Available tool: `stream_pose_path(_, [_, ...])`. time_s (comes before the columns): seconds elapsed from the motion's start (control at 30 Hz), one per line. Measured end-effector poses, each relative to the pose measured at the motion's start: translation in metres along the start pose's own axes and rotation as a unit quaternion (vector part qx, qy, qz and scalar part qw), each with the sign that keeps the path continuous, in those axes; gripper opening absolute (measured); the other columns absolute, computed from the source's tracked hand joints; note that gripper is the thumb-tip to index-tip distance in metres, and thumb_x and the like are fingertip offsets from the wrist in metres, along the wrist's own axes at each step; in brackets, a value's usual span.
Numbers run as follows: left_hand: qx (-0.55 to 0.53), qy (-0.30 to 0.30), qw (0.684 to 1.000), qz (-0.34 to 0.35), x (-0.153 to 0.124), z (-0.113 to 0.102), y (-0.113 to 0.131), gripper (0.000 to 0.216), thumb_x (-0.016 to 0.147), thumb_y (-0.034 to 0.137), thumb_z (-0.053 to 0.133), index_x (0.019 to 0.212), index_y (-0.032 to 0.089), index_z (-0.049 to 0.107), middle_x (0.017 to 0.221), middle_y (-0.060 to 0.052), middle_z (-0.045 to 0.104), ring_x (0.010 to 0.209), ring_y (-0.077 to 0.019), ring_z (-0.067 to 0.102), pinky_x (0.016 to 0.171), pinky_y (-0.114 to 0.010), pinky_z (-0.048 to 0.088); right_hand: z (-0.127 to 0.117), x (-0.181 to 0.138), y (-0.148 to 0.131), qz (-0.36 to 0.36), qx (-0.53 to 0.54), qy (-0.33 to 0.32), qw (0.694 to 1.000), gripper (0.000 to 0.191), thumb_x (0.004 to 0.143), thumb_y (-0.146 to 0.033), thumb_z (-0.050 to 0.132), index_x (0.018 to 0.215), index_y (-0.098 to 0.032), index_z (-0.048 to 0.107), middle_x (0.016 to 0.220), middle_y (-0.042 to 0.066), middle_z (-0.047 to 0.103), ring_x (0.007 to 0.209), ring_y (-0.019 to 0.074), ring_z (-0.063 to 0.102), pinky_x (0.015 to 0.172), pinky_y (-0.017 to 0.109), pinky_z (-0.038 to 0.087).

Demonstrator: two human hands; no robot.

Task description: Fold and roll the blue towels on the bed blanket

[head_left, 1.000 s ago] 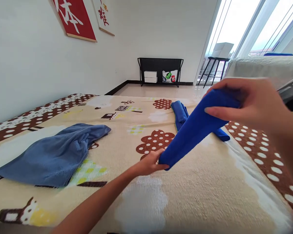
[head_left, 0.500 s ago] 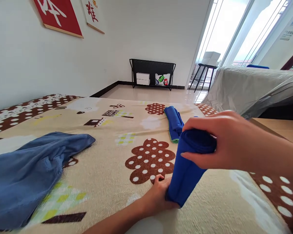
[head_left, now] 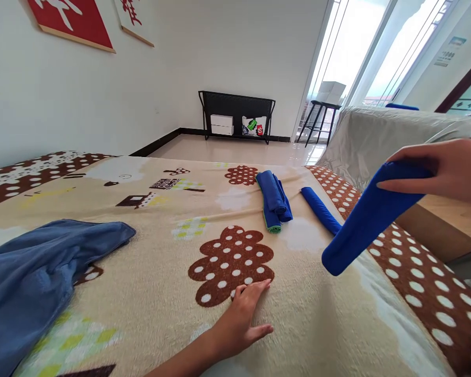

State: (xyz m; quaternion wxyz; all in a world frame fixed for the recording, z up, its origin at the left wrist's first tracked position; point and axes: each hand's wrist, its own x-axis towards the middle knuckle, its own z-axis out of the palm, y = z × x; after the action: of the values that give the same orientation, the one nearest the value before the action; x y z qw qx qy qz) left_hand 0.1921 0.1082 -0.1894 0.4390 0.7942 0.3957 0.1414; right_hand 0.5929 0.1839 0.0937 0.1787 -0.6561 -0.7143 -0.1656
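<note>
My right hand (head_left: 443, 170) grips the upper end of a rolled blue towel (head_left: 369, 222), which slants down to the left above the blanket (head_left: 149, 283). Low in the middle, my left hand (head_left: 245, 317) rests on or just over the blanket, thumb and fingers apart, holding nothing. Beyond the held roll lies another rolled blue towel (head_left: 320, 209), its near end hidden behind the one in my hand. Left of that, blue rolled towels with green edging (head_left: 273, 201) lie in a small pile. A crumpled grey-blue cloth (head_left: 43, 277) spreads over the blanket at the left.
A black rack (head_left: 237, 110) holding white boxes stands by the far wall. Near the window is a black stool (head_left: 322, 112) with a white box on top. A sheet-covered piece of furniture (head_left: 380, 136) and a wooden surface (head_left: 459, 209) are at the right.
My right hand has carried the rolled towel to the right and tilted it over. My left hand has let go of its lower end, and its fingers have spread.
</note>
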Motion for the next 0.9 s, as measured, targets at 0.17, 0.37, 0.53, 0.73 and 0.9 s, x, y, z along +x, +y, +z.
stream_pose_path(0.17, [-0.016, -0.013, 1.0, -0.004, 0.002, -0.004, -0.005, 0.068, 0.084, 0.039, 0.07, 0.146, 0.025, 0.047, 0.153, -0.013, 0.047, 0.142, -0.0332, 0.039, 0.122, -0.054, 0.02, 0.013, 0.047, 0.027, 0.02, -0.103, -0.11, 0.988, 0.093, 0.059, -0.088, 0.046, 0.097, -0.01, 0.077, 0.073, 0.006, 0.073, 0.059, 0.008, 0.059, 0.062, 0.032, 0.036])
stream_pose_path(0.37, [-0.082, -0.004, 0.996, -0.035, 0.002, -0.011, -0.011, 0.055, 0.088, 0.039, 0.065, 0.14, 0.029, 0.053, 0.146, -0.008, 0.053, 0.132, -0.0289, 0.046, 0.116, -0.046, 0.035, -0.003, 0.13, 0.082, 0.123, -0.146, 0.048, 0.981, 0.114, 0.065, -0.081, -0.002, 0.079, 0.007, 0.071, 0.099, 0.02, 0.07, 0.101, 0.0251, 0.065, 0.067, 0.045, 0.032])
stream_pose_path(0.53, [-0.085, -0.002, 0.996, -0.028, 0.002, -0.009, -0.014, 0.056, 0.086, 0.038, 0.066, 0.139, 0.029, 0.054, 0.147, -0.009, 0.053, 0.136, -0.0312, 0.044, 0.119, -0.051, 0.03, 0.082, 0.118, 0.108, 0.03, -0.111, 0.161, 0.98, 0.08, 0.085, -0.073, 0.046, 0.119, -0.003, 0.067, 0.117, 0.021, 0.068, 0.109, 0.021, 0.061, 0.077, 0.038, 0.036])
stream_pose_path(0.73, [-0.065, -0.003, 0.998, -0.01, -0.001, -0.012, -0.009, 0.054, 0.087, 0.034, 0.064, 0.139, 0.024, 0.054, 0.148, -0.011, 0.053, 0.138, -0.03, 0.043, 0.121, -0.05, 0.027, 0.249, -0.004, 0.127, -0.011, -0.08, 0.045, 0.996, 0.036, 0.086, -0.049, 0.062, 0.108, -0.021, 0.063, 0.105, 0.02, 0.071, 0.096, 0.0322, 0.063, 0.083, 0.044, 0.043])
stream_pose_path(0.9, [-0.047, 0.004, 0.999, 0.02, 0.001, -0.007, -0.009, 0.047, 0.087, 0.03, 0.065, 0.133, 0.023, 0.057, 0.144, -0.011, 0.057, 0.138, -0.0276, 0.046, 0.121, -0.048, 0.027, 0.303, -0.104, 0.116, 0.043, -0.05, 0.043, 0.997, 0.03, 0.085, -0.04, 0.047, 0.108, -0.023, 0.055, 0.107, 0.02, 0.068, 0.1, 0.0392, 0.065, 0.086, 0.053, 0.05])
